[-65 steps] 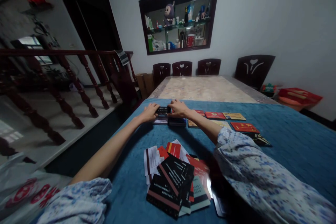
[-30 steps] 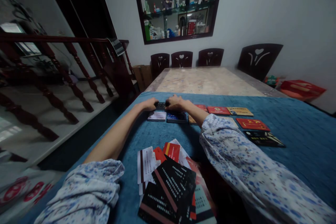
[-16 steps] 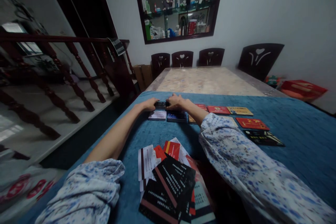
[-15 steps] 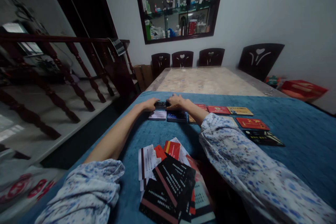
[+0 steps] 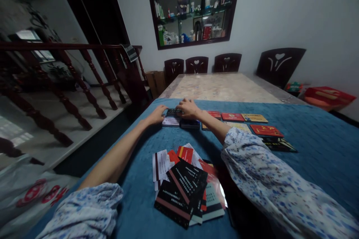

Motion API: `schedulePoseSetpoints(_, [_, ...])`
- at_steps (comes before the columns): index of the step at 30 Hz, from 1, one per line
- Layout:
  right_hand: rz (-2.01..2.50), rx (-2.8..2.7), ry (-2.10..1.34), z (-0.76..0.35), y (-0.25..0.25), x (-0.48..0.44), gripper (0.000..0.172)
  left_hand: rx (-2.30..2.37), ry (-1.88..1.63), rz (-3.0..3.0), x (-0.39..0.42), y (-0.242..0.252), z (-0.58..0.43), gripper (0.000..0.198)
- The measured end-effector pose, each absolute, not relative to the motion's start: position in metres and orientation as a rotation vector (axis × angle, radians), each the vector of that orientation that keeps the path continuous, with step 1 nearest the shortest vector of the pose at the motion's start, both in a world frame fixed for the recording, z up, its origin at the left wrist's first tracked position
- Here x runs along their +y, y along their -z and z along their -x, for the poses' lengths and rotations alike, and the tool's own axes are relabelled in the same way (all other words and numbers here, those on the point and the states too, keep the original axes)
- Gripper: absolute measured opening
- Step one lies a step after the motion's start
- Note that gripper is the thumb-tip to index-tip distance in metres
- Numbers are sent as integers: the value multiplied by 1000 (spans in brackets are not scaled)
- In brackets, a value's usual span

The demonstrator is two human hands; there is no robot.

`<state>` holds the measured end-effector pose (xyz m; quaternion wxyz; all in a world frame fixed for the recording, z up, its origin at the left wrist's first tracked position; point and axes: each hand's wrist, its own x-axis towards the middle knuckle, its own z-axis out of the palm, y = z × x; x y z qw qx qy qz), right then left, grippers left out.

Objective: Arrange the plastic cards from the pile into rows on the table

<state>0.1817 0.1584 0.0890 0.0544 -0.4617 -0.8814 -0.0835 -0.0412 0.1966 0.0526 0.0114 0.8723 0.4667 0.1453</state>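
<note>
Both my arms reach far forward over a blue cloth (image 5: 314, 157). My left hand (image 5: 157, 114) and my right hand (image 5: 188, 108) rest their fingers on the two ends of a dark card (image 5: 174, 112) lying flat on the cloth. A pale card (image 5: 170, 121) and a dark blue card (image 5: 190, 123) lie just in front of it. More cards (image 5: 260, 130) are laid in rows to the right of my right hand. A loose pile of black, red and white cards (image 5: 186, 188) lies near me between my forearms.
Beyond the cloth is the bare marble tabletop (image 5: 221, 87) with dark chairs (image 5: 227, 62) at its far end and right side. A red wooden railing (image 5: 70, 78) runs along the left. A wall niche (image 5: 193, 11) holds bottles and a toy. Red bags (image 5: 328, 97) lie at right.
The dark card has gone from held between my hands above the other cards to lying farther back on the cloth. My hands barely shifted since; the view tilted slightly.
</note>
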Motion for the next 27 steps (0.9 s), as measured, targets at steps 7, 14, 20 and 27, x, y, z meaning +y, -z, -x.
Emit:
schedulePoseSetpoints(7, [1285, -2685, 217, -181, -89, 138, 28, 1393, -624, -2662, 160, -48, 48, 35])
schedulePoseSetpoints(14, [1200, -2644, 158, -178, -85, 111, 26, 1350, -713, -2641, 124, -43, 55, 22])
schedulePoseSetpoints(20, [1168, -2626, 140, -175, -81, 89, 22, 1328, -726, -2643, 95, -40, 56, 19])
schedulePoseSetpoints(27, [1099, -2630, 129, -172, -75, 66, 22, 1310, -799, -2611, 62, -41, 54, 21])
